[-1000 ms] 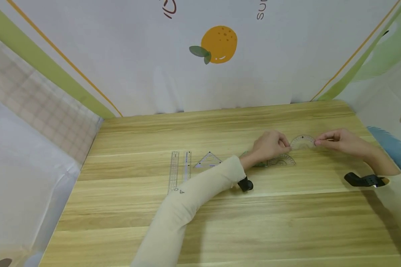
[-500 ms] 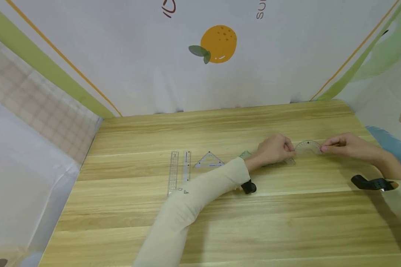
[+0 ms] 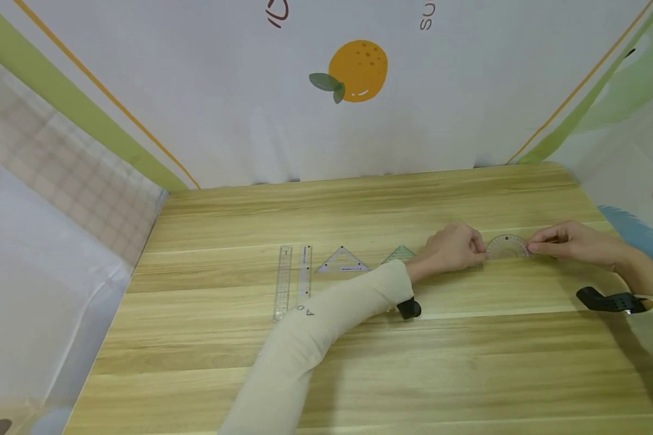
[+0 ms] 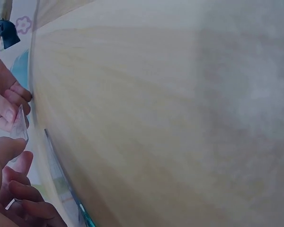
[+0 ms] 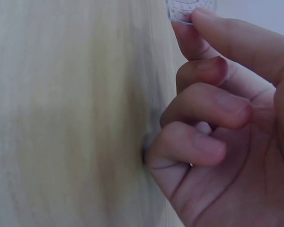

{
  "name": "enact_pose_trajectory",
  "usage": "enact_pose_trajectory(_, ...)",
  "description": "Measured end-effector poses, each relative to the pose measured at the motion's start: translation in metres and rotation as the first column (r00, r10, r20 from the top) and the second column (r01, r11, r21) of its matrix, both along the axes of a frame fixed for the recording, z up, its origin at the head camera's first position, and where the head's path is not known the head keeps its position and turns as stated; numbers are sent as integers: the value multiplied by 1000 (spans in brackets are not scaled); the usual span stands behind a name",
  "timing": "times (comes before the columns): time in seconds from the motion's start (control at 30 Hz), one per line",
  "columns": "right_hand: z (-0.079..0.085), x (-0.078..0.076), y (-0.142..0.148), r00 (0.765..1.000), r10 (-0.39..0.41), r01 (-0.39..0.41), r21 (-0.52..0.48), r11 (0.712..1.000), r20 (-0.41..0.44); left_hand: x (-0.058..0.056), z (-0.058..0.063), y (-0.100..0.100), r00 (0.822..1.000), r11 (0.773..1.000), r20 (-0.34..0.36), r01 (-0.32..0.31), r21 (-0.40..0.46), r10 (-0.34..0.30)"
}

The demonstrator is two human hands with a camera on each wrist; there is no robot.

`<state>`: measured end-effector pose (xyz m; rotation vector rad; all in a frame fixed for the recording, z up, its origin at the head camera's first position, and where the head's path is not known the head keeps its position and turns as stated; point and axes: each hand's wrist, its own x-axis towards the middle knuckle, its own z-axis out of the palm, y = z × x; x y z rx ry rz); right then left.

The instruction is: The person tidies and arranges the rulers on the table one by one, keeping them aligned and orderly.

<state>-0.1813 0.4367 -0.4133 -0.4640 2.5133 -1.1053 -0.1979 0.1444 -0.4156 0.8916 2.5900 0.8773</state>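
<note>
A clear semicircular protractor (image 3: 508, 240) spans the gap between both hands, its curved edge toward the back. My left hand (image 3: 457, 246) pinches its left end, and my right hand (image 3: 582, 243) pinches its right end between thumb and forefinger. In the left wrist view the protractor (image 4: 20, 125) appears nearly edge-on between the two hands. The right wrist view shows one corner of the protractor (image 5: 184, 10) between the fingertips, the other fingers curled below. Partly hidden under my left hand lies another clear protractor, of which only a bit shows.
Left along the table (image 3: 468, 362) lie a wide clear ruler (image 3: 283, 281), a narrow clear ruler (image 3: 305, 272), a clear set square (image 3: 342, 261) and a greenish set square (image 3: 401, 254). My left sleeve (image 3: 326, 326) covers the narrow ruler's lower end. A printed cloth (image 3: 223, 109) hangs behind.
Both hands have moved right and slightly toward the front, carrying the protractor with them. More of the green set square shows; the other protractor is now mostly covered by my left hand.
</note>
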Motion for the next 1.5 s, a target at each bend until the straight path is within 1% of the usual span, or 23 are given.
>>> enact_pose_trajectory(0.17,0,0,2,1000,-4,3,17,1000,9,2,0,1,1000,1000,-2,0,-8,0)
enact_pose_trajectory(0.43,-1,-2,4,997,55,-53,-51,997,47,6,0,3,1000,1000,4,-9,-29,9)
enact_pose_trajectory(0.53,0,-1,5,996,66,-63,-60,996,60,6,0,3,1000,999,-2,-8,-32,8)
enact_pose_trajectory(0.8,0,0,4,997,72,-72,-4,997,18,7,-3,5,1000,998,-30,-7,-62,5)
enact_pose_trajectory(0.9,0,0,4,997,76,-76,8,997,15,7,-5,5,999,998,-32,-9,-68,7)
enact_pose_trajectory(1.17,-1,0,4,995,89,-89,-12,996,33,7,-7,5,999,997,-38,-17,-79,14)
enact_pose_trajectory(1.3,0,0,4,994,92,-90,-39,995,59,7,-6,5,999,997,-42,-10,-80,7)
enact_pose_trajectory(1.5,2,-2,4,990,97,-92,-61,994,99,8,-5,3,999,997,-41,-16,-71,13)
